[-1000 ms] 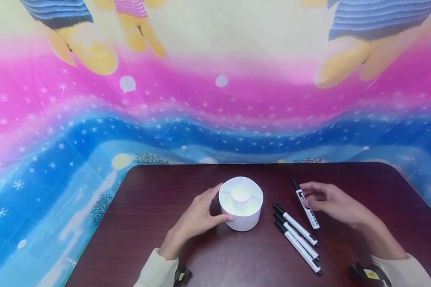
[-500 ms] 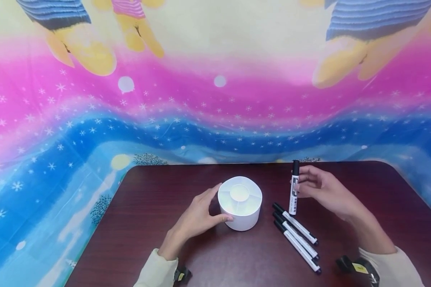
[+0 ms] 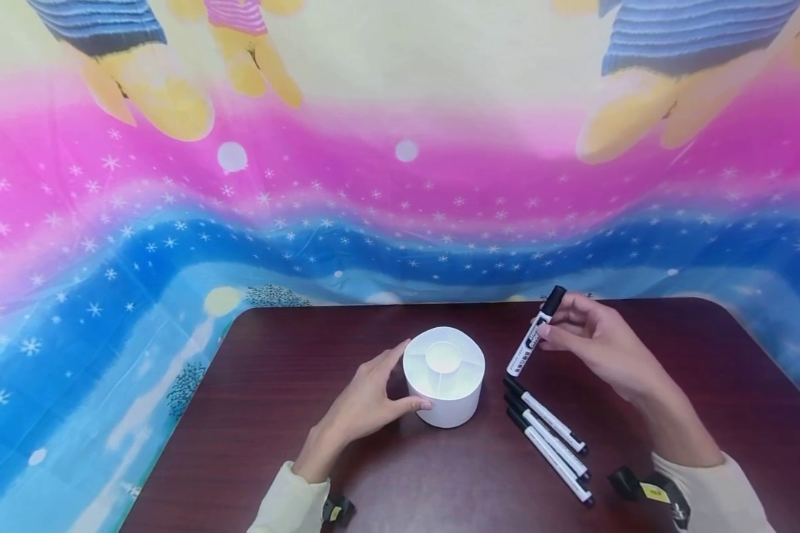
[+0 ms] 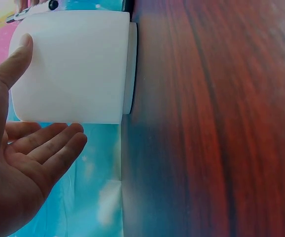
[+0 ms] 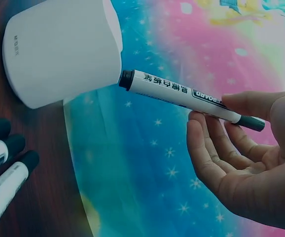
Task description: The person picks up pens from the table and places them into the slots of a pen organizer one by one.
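Note:
A round white pen holder [image 3: 448,407] stands upright on the table, with a round middle cup and dividers inside. My left hand [image 3: 370,400] holds its left side, thumb on the near wall and fingers toward the far side. In the left wrist view, the thumb lies on the holder's wall [image 4: 78,69]. My right hand [image 3: 603,344] pinches a whiteboard marker [image 5: 182,94] between thumb and fingers, above the table. The marker tilts, its black cap up and right, its lower end toward the holder but apart from it.
Three whiteboard markers [image 3: 552,442] lie side by side on the dark wooden table [image 3: 293,355], right of the holder, caps pointing up and left. A colourful printed cloth [image 3: 373,192] hangs behind the table. Each wrist wears a black strap [image 3: 653,492].
My right hand has lifted the marker and carried it left toward the pen holder; the marker turned from leaning left to leaning right. My left hand and the holder stay in place.

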{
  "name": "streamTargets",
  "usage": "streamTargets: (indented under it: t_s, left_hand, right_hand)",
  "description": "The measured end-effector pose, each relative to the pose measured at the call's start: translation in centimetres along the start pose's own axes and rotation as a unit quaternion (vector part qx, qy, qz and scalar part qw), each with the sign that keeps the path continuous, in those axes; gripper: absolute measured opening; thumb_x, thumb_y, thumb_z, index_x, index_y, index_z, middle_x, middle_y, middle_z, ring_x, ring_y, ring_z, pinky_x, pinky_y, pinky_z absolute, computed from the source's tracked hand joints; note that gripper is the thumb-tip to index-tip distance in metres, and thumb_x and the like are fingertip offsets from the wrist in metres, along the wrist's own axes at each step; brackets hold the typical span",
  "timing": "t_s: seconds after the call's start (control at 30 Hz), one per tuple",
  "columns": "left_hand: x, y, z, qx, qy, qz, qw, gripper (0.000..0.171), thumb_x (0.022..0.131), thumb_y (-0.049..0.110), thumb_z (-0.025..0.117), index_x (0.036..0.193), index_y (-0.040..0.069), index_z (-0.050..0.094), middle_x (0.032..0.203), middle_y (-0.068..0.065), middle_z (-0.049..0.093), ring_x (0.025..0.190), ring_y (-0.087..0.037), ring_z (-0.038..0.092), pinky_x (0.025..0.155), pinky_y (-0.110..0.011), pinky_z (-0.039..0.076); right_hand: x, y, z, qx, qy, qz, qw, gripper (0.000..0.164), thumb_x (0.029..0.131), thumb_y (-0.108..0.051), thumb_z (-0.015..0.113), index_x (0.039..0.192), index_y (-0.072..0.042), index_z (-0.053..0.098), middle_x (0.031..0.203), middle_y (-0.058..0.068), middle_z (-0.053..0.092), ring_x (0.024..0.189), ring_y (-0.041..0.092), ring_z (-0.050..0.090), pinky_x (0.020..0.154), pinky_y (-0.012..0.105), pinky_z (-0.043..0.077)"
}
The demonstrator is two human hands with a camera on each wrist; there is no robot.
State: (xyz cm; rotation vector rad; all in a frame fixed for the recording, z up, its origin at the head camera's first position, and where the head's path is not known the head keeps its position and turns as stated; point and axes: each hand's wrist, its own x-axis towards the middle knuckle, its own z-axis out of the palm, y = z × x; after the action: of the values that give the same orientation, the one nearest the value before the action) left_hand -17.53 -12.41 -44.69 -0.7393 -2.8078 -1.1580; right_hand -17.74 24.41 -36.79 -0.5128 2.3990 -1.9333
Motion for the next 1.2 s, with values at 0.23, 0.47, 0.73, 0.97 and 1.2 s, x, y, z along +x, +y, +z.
streamTargets:
  t_s: [0.23, 0.47, 0.73, 0.97, 1.2]
  left_hand:
    - [0.0, -0.1, 0.0, -0.002, -0.002, -0.004, 1.0000, 0.104, 0.083, 0.050, 0.092, 0.166, 0.015, 0.041, 0.160, -0.005, 0.057, 0.144, -0.024, 0.059, 0.117, -0.051, 0.052]
    - [-0.1, -0.1, 0.0, 0.001, 0.001, 0.001, 1.0000, 0.103, 0.083, 0.051, 0.092, 0.166, 0.015, 0.041, 0.159, -0.005, 0.058, 0.145, -0.024, 0.058, 0.117, -0.051, 0.052]
    - [-0.1, -0.1, -0.1, 0.004, 0.000, -0.001, 1.0000, 0.103, 0.083, 0.050, 0.092, 0.166, 0.017, 0.041, 0.159, -0.004, 0.058, 0.143, -0.023, 0.059, 0.116, -0.050, 0.053]
    - [0.0, 0.1, -0.1, 0.004, -0.001, 0.000, 1.0000, 0.103, 0.083, 0.050, 0.092, 0.166, 0.016, 0.040, 0.160, -0.003, 0.057, 0.146, -0.023, 0.057, 0.118, -0.050, 0.052]
    - [0.0, 0.2, 0.0, 0.004, 0.001, 0.003, 1.0000, 0.103, 0.084, 0.050, 0.092, 0.166, 0.014, 0.042, 0.160, -0.006, 0.057, 0.147, -0.025, 0.057, 0.119, -0.052, 0.051]
  right_hand:
    - [0.5, -0.5, 0.8, -0.002, 0.011, -0.001, 1.000, 0.021, 0.103, -0.005, 0.071, 0.120, 0.002, 0.060, 0.107, 0.002, 0.075, 0.096, 0.014, 0.079, 0.087, 0.027, 0.065]
    - [1.1, -0.9, 1.8, -0.017, 0.024, 0.016, 0.999, 0.025, 0.104, -0.013, 0.073, 0.121, 0.002, 0.060, 0.110, 0.000, 0.075, 0.098, 0.014, 0.080, 0.091, 0.023, 0.063]
    - [1.7, -1.0, 2.8, -0.033, 0.030, 0.030, 0.999, 0.030, 0.102, -0.017, 0.076, 0.121, 0.002, 0.062, 0.114, 0.001, 0.076, 0.104, 0.010, 0.078, 0.093, 0.020, 0.061]
    - [1.8, -0.3, 3.3, -0.029, 0.034, 0.023, 0.999, 0.029, 0.103, -0.017, 0.074, 0.122, 0.003, 0.063, 0.111, 0.001, 0.076, 0.099, 0.011, 0.079, 0.092, 0.023, 0.063]
    - [1.8, 0.1, 3.6, -0.035, 0.034, 0.018, 0.999, 0.031, 0.104, -0.016, 0.072, 0.125, 0.005, 0.063, 0.113, 0.005, 0.075, 0.098, 0.010, 0.079, 0.091, 0.023, 0.063]
